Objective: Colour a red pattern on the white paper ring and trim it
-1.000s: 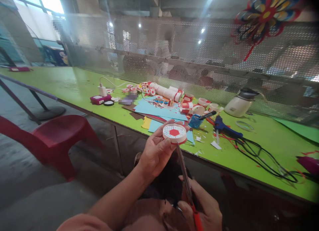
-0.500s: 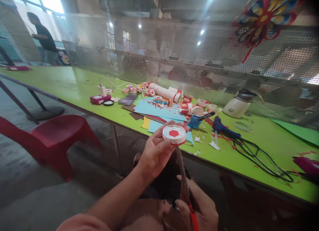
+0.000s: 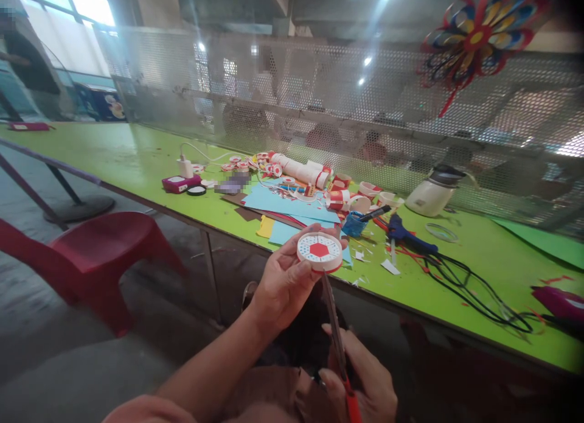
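My left hand holds a round white paper disc with a red hexagon in its middle and a red rim, up in front of the table edge. My right hand is closed around red-handled scissors. The blades point up and their tips touch the disc's near edge.
A long green table carries blue and yellow paper sheets, red-and-white paper rolls, a blue glue gun with black cables, a white kettle and a pink box. A red plastic chair stands at the left. A perforated metal screen backs the table.
My hands and the disc have stayed almost as they were; the view shifted slightly. A person at the far left window has moved further left.
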### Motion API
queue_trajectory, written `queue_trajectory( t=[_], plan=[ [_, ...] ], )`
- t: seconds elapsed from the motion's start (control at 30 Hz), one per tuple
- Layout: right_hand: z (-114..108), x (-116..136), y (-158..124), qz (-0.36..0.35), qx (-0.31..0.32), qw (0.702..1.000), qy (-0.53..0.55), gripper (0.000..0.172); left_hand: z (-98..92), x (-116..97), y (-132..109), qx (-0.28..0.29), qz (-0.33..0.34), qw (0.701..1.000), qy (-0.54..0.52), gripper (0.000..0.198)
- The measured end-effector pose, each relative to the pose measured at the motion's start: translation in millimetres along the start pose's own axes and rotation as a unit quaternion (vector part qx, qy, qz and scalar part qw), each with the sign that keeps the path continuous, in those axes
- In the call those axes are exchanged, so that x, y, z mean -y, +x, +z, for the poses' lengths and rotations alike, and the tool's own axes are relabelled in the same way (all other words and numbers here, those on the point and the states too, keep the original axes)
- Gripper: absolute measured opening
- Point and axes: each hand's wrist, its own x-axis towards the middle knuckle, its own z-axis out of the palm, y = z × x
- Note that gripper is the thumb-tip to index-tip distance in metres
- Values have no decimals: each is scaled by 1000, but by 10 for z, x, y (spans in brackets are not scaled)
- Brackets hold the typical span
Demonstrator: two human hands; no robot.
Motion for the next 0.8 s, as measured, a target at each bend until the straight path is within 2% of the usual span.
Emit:
queue_trajectory(
  t=[0.2, 0.4, 0.6, 0.8],
  plan=[
    [12, 57, -36, 26, -15, 999, -27, 38, 44, -25, -37, 10, 8, 1000, 21, 56],
    [26, 115, 25, 1, -33, 999, 0, 36, 88, -64, -69, 43, 17, 998, 30, 56],
    [47, 151, 45, -7, -62, 998, 3, 36, 97, -73, -83, 38, 9, 999, 37, 59],
    [24, 126, 8, 2, -46, 999, -2, 32, 90, -74, -84, 43, 1, 998, 38, 59]
  ],
)
